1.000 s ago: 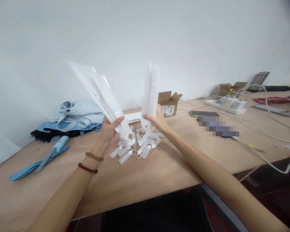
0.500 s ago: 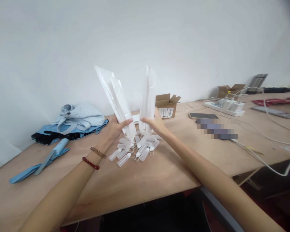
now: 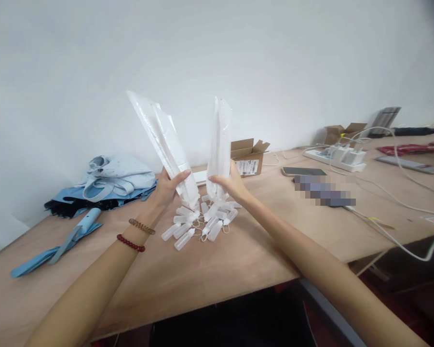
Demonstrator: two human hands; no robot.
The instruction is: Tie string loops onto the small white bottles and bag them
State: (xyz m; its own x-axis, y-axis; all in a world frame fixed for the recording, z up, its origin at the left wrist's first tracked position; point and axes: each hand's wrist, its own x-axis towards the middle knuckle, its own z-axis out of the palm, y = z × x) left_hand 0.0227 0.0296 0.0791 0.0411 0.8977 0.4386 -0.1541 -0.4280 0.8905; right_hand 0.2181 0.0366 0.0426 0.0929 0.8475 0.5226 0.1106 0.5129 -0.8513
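Note:
My left hand point(image 3: 168, 187) grips the lower end of a stack of clear plastic bags point(image 3: 161, 140) that leans up and to the left. My right hand point(image 3: 230, 184) is closed round a second stack of clear plastic bags point(image 3: 220, 144), held almost upright. Both hands hover just above a heap of several small translucent plastic bottles point(image 3: 198, 220) with loop strings, lying on the wooden table point(image 3: 210, 270). Two bead bracelets sit on my left wrist.
A pile of pale blue cloth point(image 3: 112, 178) and a folded blue umbrella point(image 3: 58, 243) lie at the left. Behind my hands stands an open cardboard box point(image 3: 249, 156). To the right are a phone point(image 3: 304, 171), a power strip point(image 3: 342, 156) with chargers, and trailing white cables point(image 3: 398, 231).
The left stack swung from leaning far left toward upright, then tilted a little left again. Both hands stayed above the bottles, drawing slightly closer together.

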